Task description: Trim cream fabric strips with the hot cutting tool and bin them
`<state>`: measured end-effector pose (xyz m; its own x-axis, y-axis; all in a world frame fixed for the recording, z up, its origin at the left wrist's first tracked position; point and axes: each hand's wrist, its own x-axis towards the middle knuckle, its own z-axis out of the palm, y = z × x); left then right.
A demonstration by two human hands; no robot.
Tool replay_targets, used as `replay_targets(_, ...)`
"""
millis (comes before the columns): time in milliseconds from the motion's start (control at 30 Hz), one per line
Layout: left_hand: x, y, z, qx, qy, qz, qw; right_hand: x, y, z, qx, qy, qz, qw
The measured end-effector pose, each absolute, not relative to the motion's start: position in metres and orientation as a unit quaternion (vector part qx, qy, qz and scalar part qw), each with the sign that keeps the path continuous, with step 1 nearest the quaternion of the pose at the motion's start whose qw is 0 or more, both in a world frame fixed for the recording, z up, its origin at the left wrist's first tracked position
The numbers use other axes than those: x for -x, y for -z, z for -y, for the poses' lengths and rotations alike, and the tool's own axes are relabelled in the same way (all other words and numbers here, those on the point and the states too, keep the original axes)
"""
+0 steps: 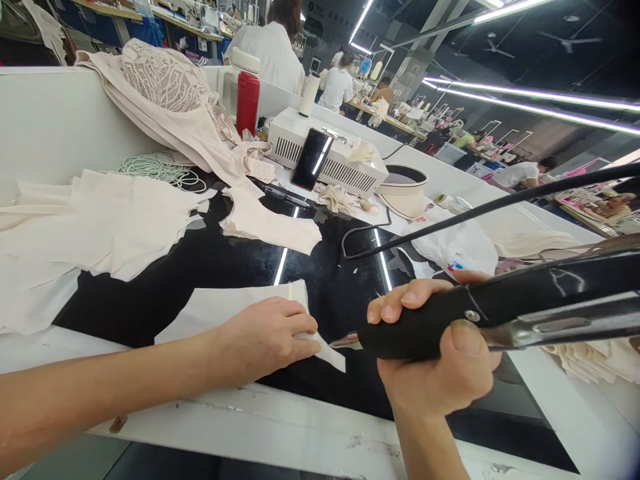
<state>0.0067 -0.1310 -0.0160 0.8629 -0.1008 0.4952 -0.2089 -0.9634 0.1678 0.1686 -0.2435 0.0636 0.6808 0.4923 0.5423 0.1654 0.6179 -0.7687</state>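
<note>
White fabric piece (210,312) is lying on the black tabletop (240,257), and through the head camera I am watching my left hand (277,333) pinching its right edge. My right hand (440,373) is gripping the black tool (410,333), whose metal tip is pointing at the fabric; whether they are touching, I cannot tell. Behind, one cream cutout (270,220) is lying flat. The black cable (550,189) is crossing before the plastic bag (453,243); the phone (313,159) is leaning on the white box (350,163).
</note>
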Motion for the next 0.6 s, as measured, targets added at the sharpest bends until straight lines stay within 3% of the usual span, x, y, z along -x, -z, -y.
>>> replay_targets(600, -0.0057, 0.0179, 0.1250, -0.958, -0.249, 0.087, 0.113, -0.1728, -0.0631, 0.2505, 0.439, -0.103, 0.365, 0.814)
